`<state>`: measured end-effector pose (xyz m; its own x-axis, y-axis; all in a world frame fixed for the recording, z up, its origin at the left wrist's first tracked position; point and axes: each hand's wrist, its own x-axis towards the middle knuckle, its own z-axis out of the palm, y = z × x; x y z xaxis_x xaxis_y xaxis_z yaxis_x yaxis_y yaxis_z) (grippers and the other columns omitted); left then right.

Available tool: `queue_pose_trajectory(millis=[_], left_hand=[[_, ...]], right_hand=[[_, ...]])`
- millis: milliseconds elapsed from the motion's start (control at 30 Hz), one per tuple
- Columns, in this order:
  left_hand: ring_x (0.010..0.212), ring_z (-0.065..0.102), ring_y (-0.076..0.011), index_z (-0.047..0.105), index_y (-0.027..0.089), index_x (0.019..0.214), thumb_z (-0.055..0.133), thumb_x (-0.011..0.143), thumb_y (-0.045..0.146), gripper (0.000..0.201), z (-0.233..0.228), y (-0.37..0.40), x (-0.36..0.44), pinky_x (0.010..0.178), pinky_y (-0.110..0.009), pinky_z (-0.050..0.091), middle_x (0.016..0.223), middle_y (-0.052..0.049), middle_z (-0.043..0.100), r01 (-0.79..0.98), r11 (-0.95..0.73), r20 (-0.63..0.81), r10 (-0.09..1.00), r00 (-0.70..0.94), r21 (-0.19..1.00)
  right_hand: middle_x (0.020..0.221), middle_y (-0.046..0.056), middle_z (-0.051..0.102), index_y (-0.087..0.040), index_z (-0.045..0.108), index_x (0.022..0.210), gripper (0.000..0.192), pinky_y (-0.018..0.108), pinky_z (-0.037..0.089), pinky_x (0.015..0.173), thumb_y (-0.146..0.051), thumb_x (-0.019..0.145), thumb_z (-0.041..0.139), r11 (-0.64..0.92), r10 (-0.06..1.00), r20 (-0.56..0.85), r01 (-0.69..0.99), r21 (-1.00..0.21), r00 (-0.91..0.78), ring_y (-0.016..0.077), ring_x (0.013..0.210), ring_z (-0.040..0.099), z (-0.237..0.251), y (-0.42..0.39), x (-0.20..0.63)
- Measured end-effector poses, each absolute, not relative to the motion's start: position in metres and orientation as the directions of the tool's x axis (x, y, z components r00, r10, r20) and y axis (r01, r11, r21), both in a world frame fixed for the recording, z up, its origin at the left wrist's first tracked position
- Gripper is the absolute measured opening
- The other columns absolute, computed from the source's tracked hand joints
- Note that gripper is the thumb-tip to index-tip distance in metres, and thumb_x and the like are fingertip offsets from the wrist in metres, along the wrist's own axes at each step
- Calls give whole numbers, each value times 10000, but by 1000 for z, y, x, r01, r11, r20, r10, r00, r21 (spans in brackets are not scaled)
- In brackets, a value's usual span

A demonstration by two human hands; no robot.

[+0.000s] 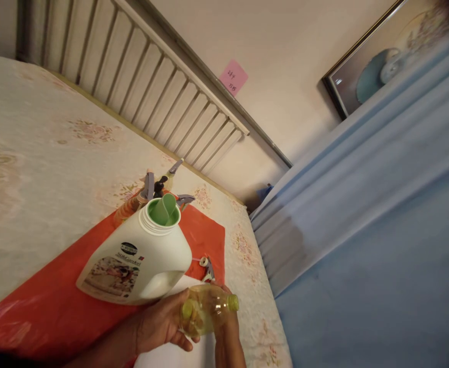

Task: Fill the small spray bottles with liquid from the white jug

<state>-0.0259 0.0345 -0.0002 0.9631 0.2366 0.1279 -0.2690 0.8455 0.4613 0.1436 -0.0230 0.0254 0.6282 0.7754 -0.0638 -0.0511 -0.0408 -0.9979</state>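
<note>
Over floral cloth (55, 179), a yellow bottle (205, 313) partly hides the hands (163, 321).

The tabletop (36, 133) wears a pale cloth (17, 245) with printed flowers in pink and brown. Along its far edge, beside a narrow yellowish border (132, 127), there stands a white radiator (147, 76) with many parallel bars. Behind it the wall (285, 66) is plain and cream, and near the top of the radiator is a pink note (234, 77) with dark handwriting. Next to the tabletop's right edge, a large blue fabric (362, 230) makes long folds; above this is a framed picture (377, 71). The light is soft.
</note>
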Motion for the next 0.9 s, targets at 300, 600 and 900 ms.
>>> queue_pose_trajectory(millis=[300,600,900], left_hand=[[812,697,-218,595,180,1260,388,948,581,549,0,35,-22,706,-328,533,1151,-141,692,-299,865,116,275,954,403],[1007,647,-242,578,185,1265,423,936,576,534,1,37,-24,814,-357,497,1129,-131,697,-320,823,134,293,947,470],[1193,535,-278,479,274,1342,689,808,495,615,-3,36,-22,996,-433,403,1289,-82,591,-406,529,210,391,896,745]], right_hand=[[1044,89,726,-177,694,1019,317,367,527,857,-441,843,684,74,884,-6,-154,-985,468,235,944,673,60,-59,123],[1167,102,709,-218,609,1237,761,451,509,951,-493,579,874,51,924,27,-53,-997,380,326,1101,650,66,-54,101],[1218,124,683,-200,614,1221,741,456,479,1001,-475,584,876,9,945,18,28,-1000,327,329,1168,614,76,-60,116]])
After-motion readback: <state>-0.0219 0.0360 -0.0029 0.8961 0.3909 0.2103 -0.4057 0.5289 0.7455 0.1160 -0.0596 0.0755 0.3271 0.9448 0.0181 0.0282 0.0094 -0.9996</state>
